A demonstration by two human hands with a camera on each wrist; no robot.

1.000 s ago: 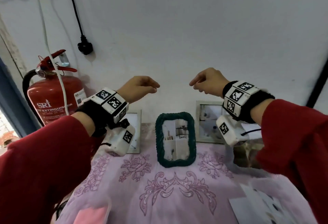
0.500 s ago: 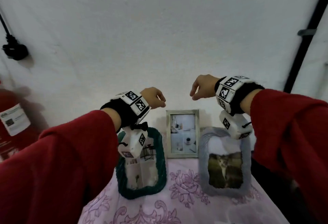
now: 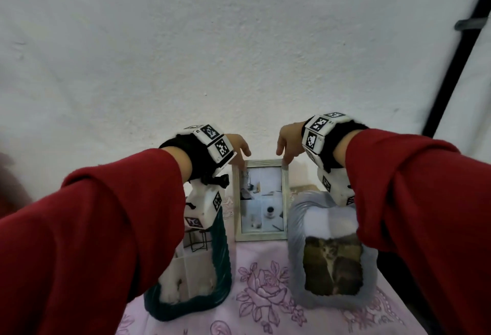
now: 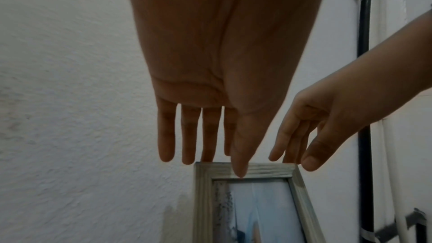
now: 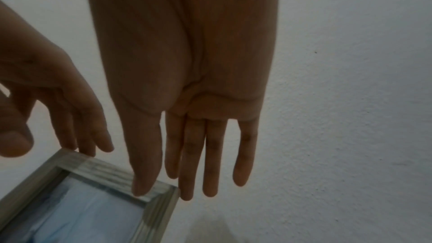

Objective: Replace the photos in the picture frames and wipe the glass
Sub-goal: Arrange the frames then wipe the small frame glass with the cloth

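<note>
Nearest on the pink flowered surface (image 3: 265, 316) stand two frames: a dark green rope-edged frame (image 3: 220, 268) at the left and a grey ruffled frame (image 3: 297, 244) holding a cat photo at the right. Between them and farther back, against the white wall (image 3: 239, 56), the pale wooden frame (image 3: 284, 196) stands upright, long axis vertical.

Both hands are poised at its top rail, so the frame lies straight below each grip. The left hand (image 3: 239, 146) has straight, spread fingers (image 4: 188, 136), its thumb laid over the rail near the left corner. The right hand (image 3: 288, 141) is likewise unclenched, thumb at the right corner and fingers (image 5: 210, 158) hanging past the frame's edge towards the wall. Neither hand has closed round the wood yet, and both look about equally near.

The likely next move is a two-handed pinch on that rail and a lift straight up, clear of the nearer frames.
</note>
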